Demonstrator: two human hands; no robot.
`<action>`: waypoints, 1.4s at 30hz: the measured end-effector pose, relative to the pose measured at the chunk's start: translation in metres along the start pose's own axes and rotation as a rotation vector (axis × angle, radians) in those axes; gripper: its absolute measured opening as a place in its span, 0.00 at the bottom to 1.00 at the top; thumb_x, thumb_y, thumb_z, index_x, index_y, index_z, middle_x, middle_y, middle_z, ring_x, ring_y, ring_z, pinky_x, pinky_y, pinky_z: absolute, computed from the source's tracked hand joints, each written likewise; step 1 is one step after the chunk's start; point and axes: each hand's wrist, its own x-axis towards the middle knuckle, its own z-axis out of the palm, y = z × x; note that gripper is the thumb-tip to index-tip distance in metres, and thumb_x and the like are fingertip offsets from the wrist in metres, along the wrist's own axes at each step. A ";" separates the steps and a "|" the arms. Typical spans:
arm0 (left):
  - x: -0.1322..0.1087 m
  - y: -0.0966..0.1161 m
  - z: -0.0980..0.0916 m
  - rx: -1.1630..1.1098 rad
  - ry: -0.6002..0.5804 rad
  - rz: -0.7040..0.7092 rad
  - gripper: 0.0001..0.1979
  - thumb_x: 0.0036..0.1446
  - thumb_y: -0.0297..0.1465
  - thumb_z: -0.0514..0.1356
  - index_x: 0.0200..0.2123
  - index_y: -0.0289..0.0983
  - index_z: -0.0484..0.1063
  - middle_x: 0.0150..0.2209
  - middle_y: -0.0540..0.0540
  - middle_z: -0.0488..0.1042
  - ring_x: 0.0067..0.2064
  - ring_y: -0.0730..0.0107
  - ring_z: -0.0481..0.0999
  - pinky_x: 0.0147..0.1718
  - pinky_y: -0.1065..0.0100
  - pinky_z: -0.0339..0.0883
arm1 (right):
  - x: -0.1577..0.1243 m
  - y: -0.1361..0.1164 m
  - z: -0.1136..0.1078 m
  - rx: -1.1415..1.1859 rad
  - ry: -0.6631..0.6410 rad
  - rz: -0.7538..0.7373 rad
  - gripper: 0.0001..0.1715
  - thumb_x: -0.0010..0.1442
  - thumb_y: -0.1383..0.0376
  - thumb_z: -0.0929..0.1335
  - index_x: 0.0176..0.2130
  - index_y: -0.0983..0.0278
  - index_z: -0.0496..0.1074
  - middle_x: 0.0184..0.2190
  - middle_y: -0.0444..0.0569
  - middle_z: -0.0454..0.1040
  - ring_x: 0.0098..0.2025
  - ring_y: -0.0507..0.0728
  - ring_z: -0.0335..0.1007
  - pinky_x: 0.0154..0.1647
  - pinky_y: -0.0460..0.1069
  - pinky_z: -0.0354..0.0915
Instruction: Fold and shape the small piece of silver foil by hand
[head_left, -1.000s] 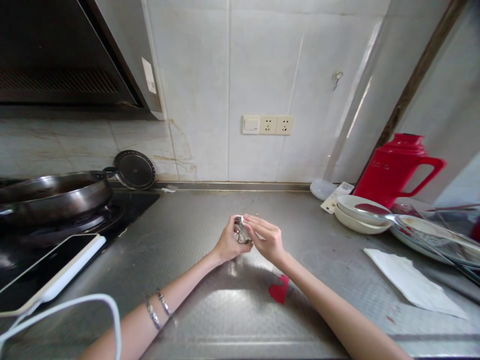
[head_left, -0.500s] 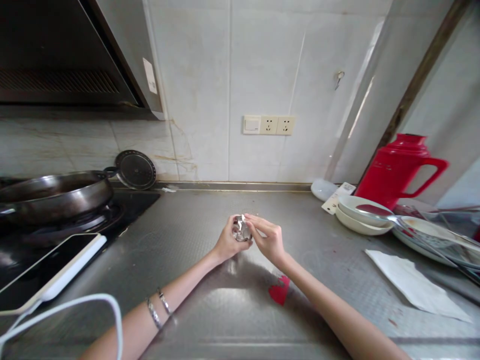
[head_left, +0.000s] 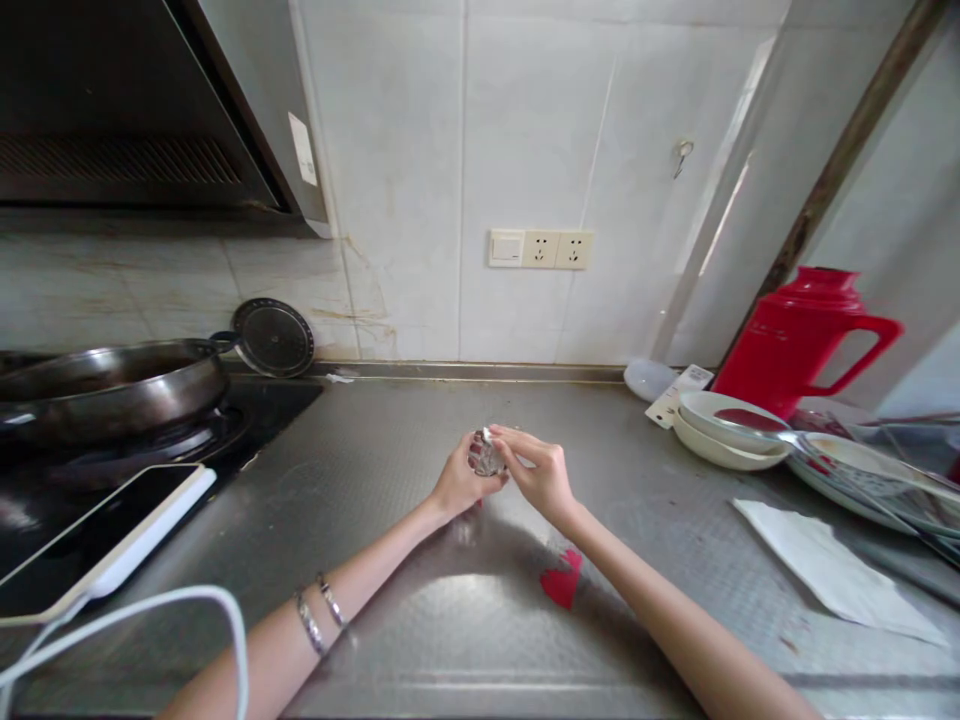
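Note:
A small clear glass (head_left: 489,456) is in my left hand (head_left: 456,486), whose fingers and thumb wrap round its side. Its open mouth is turned toward me, above the metal counter (head_left: 375,620). At the rim, my right hand (head_left: 543,474) pinches a small white scrap (head_left: 487,434), perhaps tissue; most of it is hidden by the fingers. Below the right forearm lies a torn red patch (head_left: 561,584) on the counter.
At left, a steel pan (head_left: 142,390) sits on the black stove, with a phone (head_left: 105,540) and white cable (head_left: 187,594) nearer. A red thermos (head_left: 787,340), stacked bowls (head_left: 727,450) and a white paper napkin (head_left: 832,570) are at right.
Both hands stay round the glass with almost the same hold. The view has shifted very slightly, and the glass looks turned a little in my left hand.

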 end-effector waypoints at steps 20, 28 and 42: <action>-0.003 0.010 0.003 0.012 -0.005 -0.090 0.29 0.38 0.29 0.68 0.46 0.33 0.65 0.34 0.48 0.73 0.32 0.71 0.73 0.32 0.70 0.66 | -0.002 0.005 -0.003 0.066 -0.026 0.104 0.10 0.61 0.65 0.67 0.40 0.58 0.79 0.40 0.48 0.80 0.44 0.59 0.77 0.48 0.54 0.74; -0.001 0.009 0.001 -0.043 -0.015 -0.011 0.28 0.37 0.30 0.68 0.45 0.35 0.65 0.39 0.45 0.75 0.38 0.67 0.75 0.39 0.67 0.68 | -0.001 0.000 -0.004 0.128 -0.091 -0.107 0.12 0.60 0.69 0.67 0.42 0.59 0.79 0.42 0.48 0.79 0.47 0.59 0.75 0.52 0.53 0.71; -0.006 0.031 -0.002 -0.275 -0.024 -0.203 0.27 0.41 0.40 0.67 0.44 0.34 0.67 0.31 0.49 0.69 0.29 0.73 0.69 0.16 0.78 0.61 | -0.002 -0.007 -0.006 0.128 -0.004 0.060 0.10 0.60 0.66 0.67 0.39 0.58 0.79 0.42 0.48 0.79 0.47 0.59 0.75 0.52 0.54 0.71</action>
